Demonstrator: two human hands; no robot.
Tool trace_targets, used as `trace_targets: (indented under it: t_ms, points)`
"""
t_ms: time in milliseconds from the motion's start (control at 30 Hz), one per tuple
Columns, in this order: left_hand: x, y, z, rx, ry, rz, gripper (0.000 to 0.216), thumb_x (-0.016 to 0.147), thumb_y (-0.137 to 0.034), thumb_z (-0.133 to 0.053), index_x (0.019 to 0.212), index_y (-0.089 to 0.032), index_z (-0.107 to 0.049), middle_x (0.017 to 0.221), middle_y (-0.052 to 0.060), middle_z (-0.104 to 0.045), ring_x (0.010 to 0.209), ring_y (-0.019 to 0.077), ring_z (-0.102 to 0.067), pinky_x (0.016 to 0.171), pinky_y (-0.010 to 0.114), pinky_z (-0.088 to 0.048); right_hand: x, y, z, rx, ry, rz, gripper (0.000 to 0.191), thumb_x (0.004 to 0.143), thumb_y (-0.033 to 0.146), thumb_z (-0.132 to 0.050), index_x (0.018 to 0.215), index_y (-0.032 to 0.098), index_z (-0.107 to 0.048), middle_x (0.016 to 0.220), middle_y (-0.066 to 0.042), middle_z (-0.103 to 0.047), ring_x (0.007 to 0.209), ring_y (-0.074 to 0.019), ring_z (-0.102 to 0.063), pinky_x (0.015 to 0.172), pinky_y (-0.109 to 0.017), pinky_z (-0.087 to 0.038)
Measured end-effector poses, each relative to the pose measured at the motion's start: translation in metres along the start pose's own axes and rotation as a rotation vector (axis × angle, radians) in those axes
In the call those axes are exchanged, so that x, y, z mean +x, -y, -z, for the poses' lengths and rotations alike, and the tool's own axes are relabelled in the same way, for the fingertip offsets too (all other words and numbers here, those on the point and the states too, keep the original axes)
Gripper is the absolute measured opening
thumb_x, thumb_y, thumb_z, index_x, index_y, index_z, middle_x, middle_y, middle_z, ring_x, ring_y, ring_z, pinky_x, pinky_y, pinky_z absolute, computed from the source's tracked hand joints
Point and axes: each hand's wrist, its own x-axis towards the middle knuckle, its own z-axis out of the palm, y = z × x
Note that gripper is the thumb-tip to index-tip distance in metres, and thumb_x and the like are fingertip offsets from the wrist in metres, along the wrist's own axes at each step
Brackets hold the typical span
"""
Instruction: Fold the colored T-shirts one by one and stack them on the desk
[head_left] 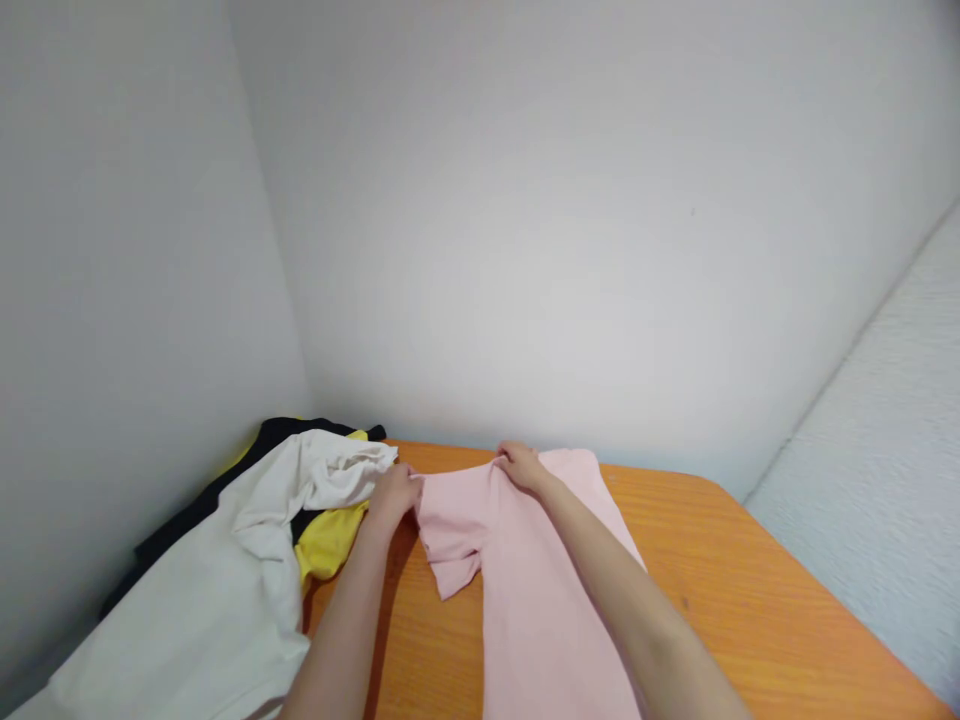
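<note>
A pink T-shirt (pixel 525 580) lies on the wooden table, folded lengthwise, with its sleeves (pixel 454 515) pointing left. My left hand (pixel 397 492) pinches the outer end of the sleeve at its upper corner. At the shoulder, my right hand (pixel 519 465) grips the upper edge of the shirt, its forearm crossing over the body of the shirt. Between the two hands the top edge of the sleeve runs fairly straight. The lower end of the shirt runs out of view at the bottom.
Left of the shirt lies a pile of clothes: a white garment (pixel 202 590) on top, with yellow (pixel 330 540) and black (pixel 277 432) ones beneath. The wooden table (pixel 712 560) meets a pale wall (pixel 510 250) behind, with another wall on the left.
</note>
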Motion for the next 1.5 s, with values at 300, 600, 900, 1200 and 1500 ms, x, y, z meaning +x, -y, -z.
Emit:
trace_targets:
  t_ms: [300,600,900,1200,1500]
  points:
    - [-0.004,0.002,-0.015,0.206,0.098,0.019,0.026,0.078,-0.023,-0.059,0.101,-0.011,-0.064,0.107,0.019,-0.069,0.103,0.0279,-0.065,0.081,0.030,-0.044,-0.023,-0.009,0.003,-0.177,-0.135,-0.114,0.030,0.094,0.031,-0.047,0.121,0.020,-0.055,0.124,-0.011,-0.055,0.118,-0.0259,-0.042,0.099,-0.039,-0.027]
    - [0.002,0.004,-0.018,0.134,0.107,-0.037,0.022,0.088,-0.024,-0.050,0.107,-0.017,-0.057,0.107,0.013,-0.069,0.102,0.0247,-0.065,0.076,0.028,-0.044,-0.097,-0.077,0.031,-0.394,-0.038,-0.262,0.057,0.097,0.041,-0.031,0.139,0.003,-0.042,0.146,-0.022,-0.037,0.137,-0.0345,-0.029,0.111,-0.047,-0.020]
    - [0.002,0.008,-0.031,0.037,0.069,-0.046,0.026,0.086,-0.018,-0.051,0.112,-0.017,-0.047,0.101,0.011,-0.068,0.094,0.0207,-0.066,0.075,0.027,-0.043,-0.096,-0.119,0.022,-0.472,0.117,-0.305,0.070,0.097,0.052,-0.016,0.151,0.008,-0.026,0.157,-0.012,-0.017,0.145,-0.0293,-0.014,0.116,-0.050,-0.012]
    - [-0.001,0.001,-0.028,-0.008,0.072,-0.002,0.021,0.089,-0.020,-0.047,0.110,-0.017,-0.049,0.108,0.012,-0.067,0.103,0.0222,-0.064,0.081,0.027,-0.044,-0.112,0.022,0.044,-0.382,-0.087,-0.045,0.038,0.094,0.035,-0.043,0.123,0.013,-0.054,0.127,-0.017,-0.056,0.120,-0.0275,-0.048,0.104,-0.042,-0.031]
    - [-0.004,0.000,-0.027,-0.063,0.059,0.037,0.027,0.087,-0.015,-0.045,0.114,-0.015,-0.048,0.110,0.015,-0.067,0.105,0.0240,-0.064,0.083,0.029,-0.045,-0.163,0.099,0.013,-0.025,0.111,-0.005,0.040,0.076,0.010,-0.048,0.115,0.017,-0.048,0.102,-0.009,-0.064,0.097,-0.0210,-0.059,0.083,-0.028,-0.041]
